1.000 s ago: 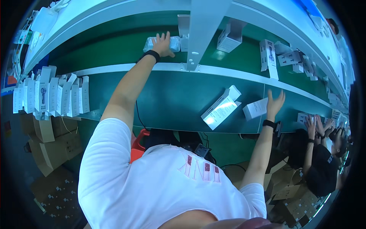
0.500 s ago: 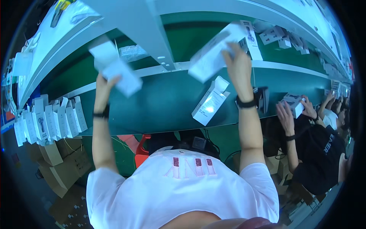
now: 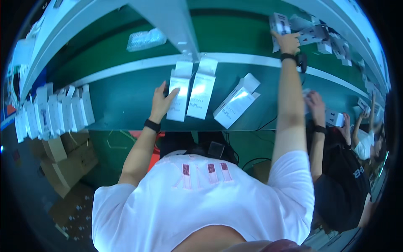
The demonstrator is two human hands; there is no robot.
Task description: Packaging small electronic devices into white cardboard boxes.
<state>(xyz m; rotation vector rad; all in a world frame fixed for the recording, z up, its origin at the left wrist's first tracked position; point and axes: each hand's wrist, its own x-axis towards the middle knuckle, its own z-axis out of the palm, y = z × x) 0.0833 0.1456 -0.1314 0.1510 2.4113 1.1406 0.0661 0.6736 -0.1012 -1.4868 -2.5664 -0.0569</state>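
Note:
On the green bench in front of me, two white cartons with raised end flaps stand side by side. My left hand (image 3: 163,102) grips the left carton (image 3: 179,98), its thumb on the face and its fingers along the left side. Just right of that one is the second carton (image 3: 202,94), which neither hand touches. A third white carton (image 3: 236,107) lies slanted further right, flap open. My right arm reaches far across to the back right. There my right hand (image 3: 288,42) is closed around a white printed box (image 3: 280,25), thumb on its left side.
A row of upright white cartons (image 3: 54,111) lines the bench's left end. A clear plastic bag (image 3: 146,40) lies behind the pale rail. A shelf post (image 3: 174,25) comes down ahead. More boxes (image 3: 325,42) sit back right; a co-worker's hand (image 3: 315,105) works close by my right arm.
The two cartons held up in my hands are now down on the bench. My left hand moved right and stays on one; my right hand let go and reached to the back-right box.

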